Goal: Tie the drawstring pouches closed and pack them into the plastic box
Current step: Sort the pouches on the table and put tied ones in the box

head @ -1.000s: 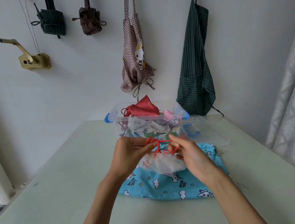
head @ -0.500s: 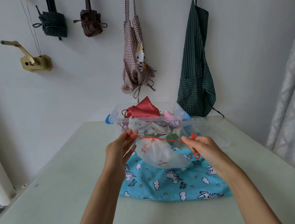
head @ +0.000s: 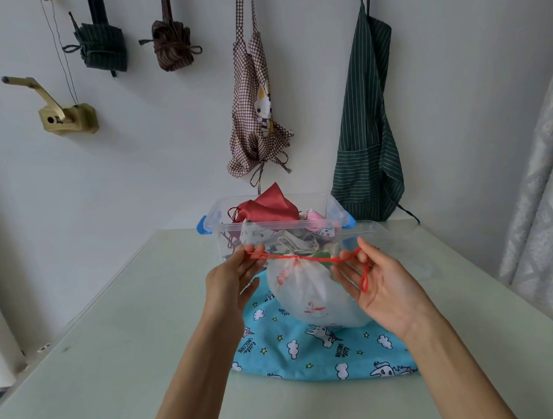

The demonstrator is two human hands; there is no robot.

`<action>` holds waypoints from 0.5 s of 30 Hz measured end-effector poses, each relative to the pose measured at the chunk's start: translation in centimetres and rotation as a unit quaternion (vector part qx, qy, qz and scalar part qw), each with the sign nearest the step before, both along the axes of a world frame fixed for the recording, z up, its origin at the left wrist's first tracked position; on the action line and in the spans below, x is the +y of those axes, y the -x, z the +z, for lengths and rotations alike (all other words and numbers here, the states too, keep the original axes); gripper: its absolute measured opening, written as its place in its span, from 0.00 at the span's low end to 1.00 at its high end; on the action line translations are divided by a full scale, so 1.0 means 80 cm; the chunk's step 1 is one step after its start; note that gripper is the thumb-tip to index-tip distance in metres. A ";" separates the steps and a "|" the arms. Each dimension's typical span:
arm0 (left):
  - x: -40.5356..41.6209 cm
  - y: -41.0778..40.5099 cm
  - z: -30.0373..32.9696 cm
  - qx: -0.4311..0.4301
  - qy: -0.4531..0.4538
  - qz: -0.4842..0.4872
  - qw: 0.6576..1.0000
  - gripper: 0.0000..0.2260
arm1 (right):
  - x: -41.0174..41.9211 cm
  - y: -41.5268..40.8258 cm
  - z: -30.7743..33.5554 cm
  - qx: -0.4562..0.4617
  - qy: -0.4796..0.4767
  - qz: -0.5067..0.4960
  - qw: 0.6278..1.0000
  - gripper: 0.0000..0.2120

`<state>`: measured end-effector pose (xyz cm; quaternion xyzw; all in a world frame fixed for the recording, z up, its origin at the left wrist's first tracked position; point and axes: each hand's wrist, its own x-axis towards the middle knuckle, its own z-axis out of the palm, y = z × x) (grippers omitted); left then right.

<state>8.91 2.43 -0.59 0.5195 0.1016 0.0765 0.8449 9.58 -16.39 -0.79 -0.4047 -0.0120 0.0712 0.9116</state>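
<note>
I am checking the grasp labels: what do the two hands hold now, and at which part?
Both hold the white pouch only by its red drawstring: left hand pinches one end, right hand the other.

red drawstring, white pouch — blue unicorn-print pouch

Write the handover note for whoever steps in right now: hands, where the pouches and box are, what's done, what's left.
Left hand: fingertips pinch one end of the red drawstring.
Right hand: fingers hold the other end, its loop hanging over the palm.
White pouch: held up by the taut string above the blue unicorn pouch, neck cinched.
Plastic box: behind, open, already holding a red pouch and others.
Done: white pouch drawn closed.
Left: knot it, put it in the box, then deal with the blue pouch lying flat on the table.
</note>
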 end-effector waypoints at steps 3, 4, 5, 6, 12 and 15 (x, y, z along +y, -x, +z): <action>-0.002 0.007 0.003 -0.035 -0.086 0.002 0.996 0.11 | 0.006 -0.002 -0.002 0.011 0.057 -0.003 0.998 0.16; -0.002 0.009 0.006 -0.042 -0.119 -0.009 0.992 0.11 | 0.008 -0.001 -0.001 -0.005 0.112 0.004 0.994 0.15; -0.002 0.011 0.008 -0.045 -0.149 -0.027 0.987 0.12 | 0.011 0.000 0.000 -0.030 0.183 0.016 0.983 0.13; -0.001 0.012 0.010 -0.043 -0.181 -0.049 0.981 0.12 | 0.013 0.002 -0.001 -0.059 0.258 0.027 0.964 0.11; 0.005 0.011 0.010 -0.037 -0.303 -0.062 0.950 0.12 | 0.028 0.016 0.000 -0.132 0.544 0.077 0.825 0.18; 0.007 0.008 0.006 -0.026 -0.289 -0.057 0.955 0.12 | 0.027 0.020 0.003 -0.170 0.602 0.085 0.776 0.16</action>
